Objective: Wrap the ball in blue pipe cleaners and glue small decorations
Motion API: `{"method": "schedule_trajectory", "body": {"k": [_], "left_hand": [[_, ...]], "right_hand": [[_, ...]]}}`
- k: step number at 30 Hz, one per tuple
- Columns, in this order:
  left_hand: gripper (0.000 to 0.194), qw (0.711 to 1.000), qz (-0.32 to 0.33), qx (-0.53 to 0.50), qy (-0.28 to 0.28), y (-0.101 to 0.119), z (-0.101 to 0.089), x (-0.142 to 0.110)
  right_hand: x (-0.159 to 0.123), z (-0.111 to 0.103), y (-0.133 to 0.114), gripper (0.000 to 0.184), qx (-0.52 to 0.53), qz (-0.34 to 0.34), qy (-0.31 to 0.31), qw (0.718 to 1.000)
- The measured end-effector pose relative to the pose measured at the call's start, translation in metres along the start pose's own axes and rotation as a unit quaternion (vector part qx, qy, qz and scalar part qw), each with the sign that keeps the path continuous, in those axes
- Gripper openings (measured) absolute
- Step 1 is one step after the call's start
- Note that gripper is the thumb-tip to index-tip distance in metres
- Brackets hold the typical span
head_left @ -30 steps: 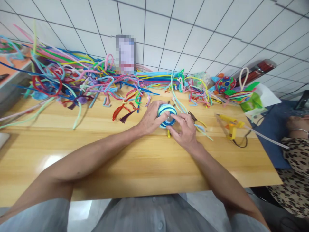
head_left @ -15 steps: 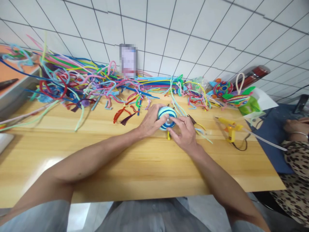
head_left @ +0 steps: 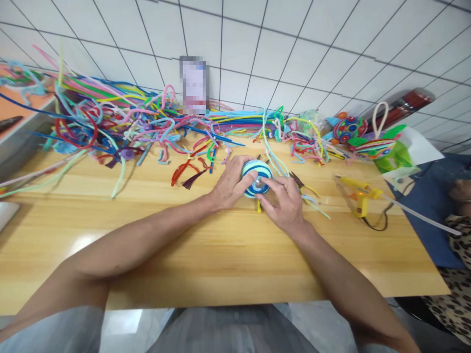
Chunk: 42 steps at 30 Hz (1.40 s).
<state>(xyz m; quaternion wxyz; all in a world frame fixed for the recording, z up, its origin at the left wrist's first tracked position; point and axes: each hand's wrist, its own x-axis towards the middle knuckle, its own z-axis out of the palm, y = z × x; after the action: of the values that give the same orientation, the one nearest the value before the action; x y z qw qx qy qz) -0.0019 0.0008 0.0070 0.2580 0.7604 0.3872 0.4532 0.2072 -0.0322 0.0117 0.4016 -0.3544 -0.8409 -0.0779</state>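
Observation:
A round ball [head_left: 257, 167] wrapped in rings of blue, light blue and pale green pipe cleaner is held over the table. A small bare greyish patch shows at its middle. My left hand [head_left: 232, 182] grips the ball's left side, with the thumb lying across its front. My right hand [head_left: 285, 200] is at the lower right, its index fingertip pressed by the bare patch and its thumb on the bottom edge. Partly hidden beneath my right hand are pliers with a yellow handle [head_left: 259, 206]; their dark jaws [head_left: 296, 179] seem to stick out beyond the fingers.
Tangled pipe cleaners [head_left: 147, 122] line the back by the tiled wall, where a phone [head_left: 194, 86] leans. A yellow glue gun [head_left: 360, 193] lies right, with finished colourful ornaments [head_left: 349, 130] behind it. A person in a leopard-print sleeve [head_left: 459, 245] sits at the right edge.
The view has shifted slightly, and the person at the right shows less. Both my hands keep nearly the same hold on the ball.

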Motion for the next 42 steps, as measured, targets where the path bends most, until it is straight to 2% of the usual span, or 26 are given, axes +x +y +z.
{"method": "schedule_trajectory", "body": {"k": [21, 32, 38, 42], "left_hand": [[0.036, 0.999, -0.018, -0.008, 0.039, -0.0045, 0.0055, 0.0031], [0.038, 0.998, -0.043, -0.022, 0.033, -0.0060, 0.0062, 0.0057], [0.042, 0.997, -0.072, -0.032, 0.005, -0.0026, -0.0006, 0.0085], [0.048, 0.997, -0.064, -0.033, 0.016, -0.0047, 0.0000, 0.0070]], "right_hand": [[-0.0067, 0.0050, 0.0075, 0.051, -0.008, -0.011, 0.021, 1.000], [-0.0063, 0.0024, 0.0054, 0.048, -0.001, -0.002, 0.005, 1.000], [-0.0051, 0.0028, 0.0029, 0.049, 0.009, 0.003, 0.011, 1.000], [-0.0056, 0.0028, 0.0006, 0.050, 0.008, 0.005, 0.015, 1.000]]}}
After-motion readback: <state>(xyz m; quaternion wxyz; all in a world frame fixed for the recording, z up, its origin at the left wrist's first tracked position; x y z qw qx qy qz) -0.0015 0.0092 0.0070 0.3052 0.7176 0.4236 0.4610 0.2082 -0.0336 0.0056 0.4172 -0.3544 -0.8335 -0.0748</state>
